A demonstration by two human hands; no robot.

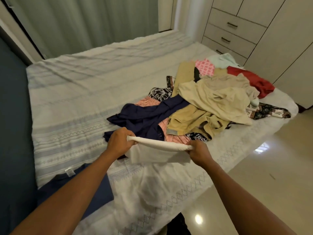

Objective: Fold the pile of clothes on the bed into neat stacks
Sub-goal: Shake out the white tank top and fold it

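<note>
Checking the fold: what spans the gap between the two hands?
Head view: a white fabric garment, its rolled top edge gripped by left hand and right hand.

Location: domestic bedroom. Indicators: bed (84, 92) with patterned cover, beneath and beyond the grip on the white cloth (157, 150); curtains (84, 22), far beyond it; built-in wardrobe (279, 39) with drawers (232, 25), beyond and right of the grip; glossy floor (254, 167), right of it.

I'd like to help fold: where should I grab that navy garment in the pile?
Grip the navy garment at its left end, coming from the left: that end lies bare on the bed, the right end runs under beige clothes.
</note>
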